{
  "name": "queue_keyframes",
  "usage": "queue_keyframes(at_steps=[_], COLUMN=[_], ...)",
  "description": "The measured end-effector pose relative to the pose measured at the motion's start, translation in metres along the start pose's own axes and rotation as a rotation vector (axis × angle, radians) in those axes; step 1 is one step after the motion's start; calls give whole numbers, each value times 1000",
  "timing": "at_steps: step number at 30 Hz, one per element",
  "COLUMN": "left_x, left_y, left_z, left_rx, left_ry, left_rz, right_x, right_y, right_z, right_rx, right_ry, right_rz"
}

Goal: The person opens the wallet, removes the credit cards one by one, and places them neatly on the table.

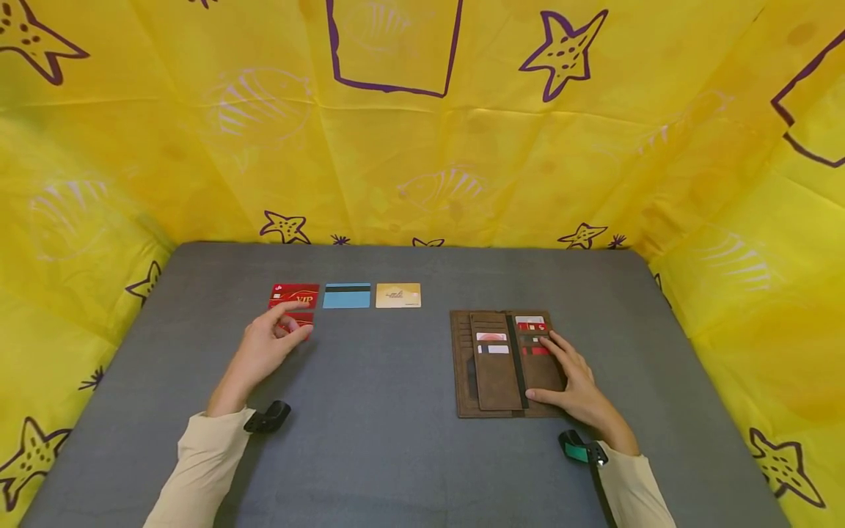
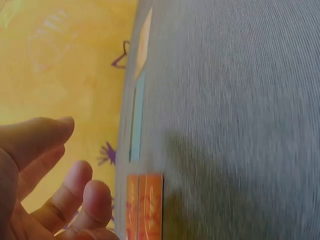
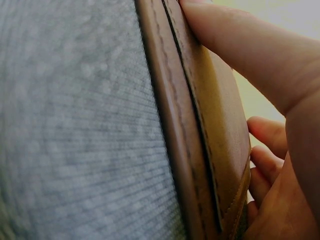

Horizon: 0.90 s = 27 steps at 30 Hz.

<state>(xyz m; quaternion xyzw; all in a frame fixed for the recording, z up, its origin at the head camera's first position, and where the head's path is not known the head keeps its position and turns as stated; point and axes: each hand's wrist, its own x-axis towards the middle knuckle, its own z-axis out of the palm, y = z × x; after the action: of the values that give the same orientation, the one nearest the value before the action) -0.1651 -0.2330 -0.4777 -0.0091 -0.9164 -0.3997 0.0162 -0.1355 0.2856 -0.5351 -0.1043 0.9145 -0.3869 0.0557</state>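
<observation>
My left hand (image 1: 264,352) hovers over two red cards at the left of the grey table, fingers loosely bent, nothing between them. The upper red card (image 1: 285,290) bears the letters VIP; the lower red card (image 1: 305,318) is partly hidden behind the fingers. Both lie side by side in the left wrist view, below the left hand's fingertips (image 2: 98,197). At the right, my right hand (image 1: 574,378) rests on an opened brown wallet (image 1: 498,381), thumb near its dark centre strap and fingers along the right edge. Several cards (image 1: 531,326) poke out of the wallet's slots.
Right of the red cards lie a blue card with a black stripe (image 1: 347,297) and a gold card (image 1: 398,295), in one row. The grey table (image 1: 383,455) is bordered by yellow patterned cloth (image 1: 370,169) at the back and sides.
</observation>
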Motion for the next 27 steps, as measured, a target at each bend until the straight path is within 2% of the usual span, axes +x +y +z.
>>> queue_keyframes(at_steps=[5,17,27], left_x=[3,10,20], left_y=[12,49,76], left_z=[14,45,73], left_rx=[-22,-62,-107], left_ry=[-66,-175,-234], left_rz=[35,99,155], right_x=[0,0,-1], right_y=[-1,0,-1], right_z=[0,0,0], right_rx=[-4,0,0], right_ry=[0,-3,3], right_rz=[-8,-8,-6])
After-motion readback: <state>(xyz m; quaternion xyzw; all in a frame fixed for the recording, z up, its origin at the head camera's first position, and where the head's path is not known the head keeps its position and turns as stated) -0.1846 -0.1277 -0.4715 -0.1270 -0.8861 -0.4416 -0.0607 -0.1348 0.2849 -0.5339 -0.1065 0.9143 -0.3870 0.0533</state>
